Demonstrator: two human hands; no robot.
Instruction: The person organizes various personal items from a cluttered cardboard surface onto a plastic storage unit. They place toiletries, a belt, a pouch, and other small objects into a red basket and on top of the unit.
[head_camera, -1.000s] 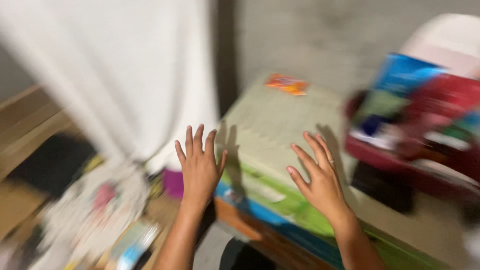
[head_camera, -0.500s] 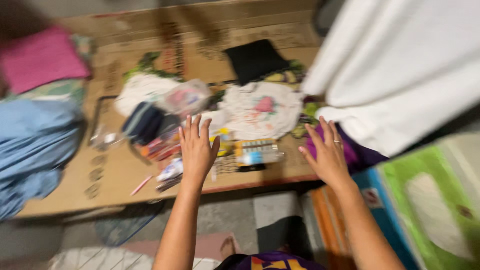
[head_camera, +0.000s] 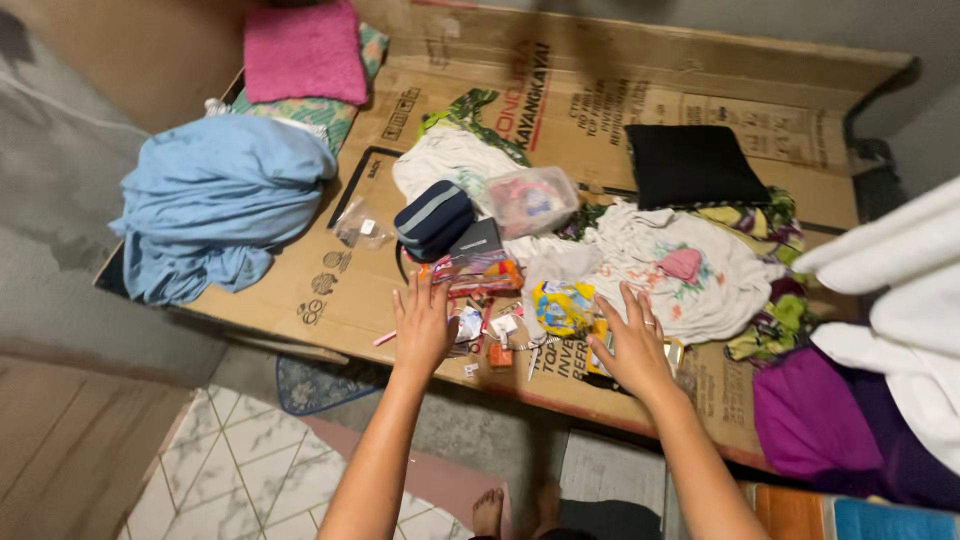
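Note:
My left hand (head_camera: 424, 325) hovers flat with fingers spread over the near edge of a flattened cardboard sheet (head_camera: 300, 285), just below a pile of small packets and sachets (head_camera: 478, 285). My right hand (head_camera: 630, 347), a ring on one finger, is also spread and empty, next to a yellow and blue packet (head_camera: 562, 306). A dark blue pouch (head_camera: 432, 220) and a clear plastic box (head_camera: 530, 200) lie just beyond the packets. Neither hand holds anything.
A blue cloth heap (head_camera: 215, 205) lies at the left, a pink towel (head_camera: 303, 52) at the back, a black cushion (head_camera: 692, 165) and a white printed shirt (head_camera: 675, 270) at the right. White fabric (head_camera: 900, 310) and purple cloth (head_camera: 815, 415) hang at the far right. Tiled floor (head_camera: 220, 470) lies below.
The view has swung left from a green box and then settled steadily over the cardboard. Both hands stay spread and empty, now lower over the small packets.

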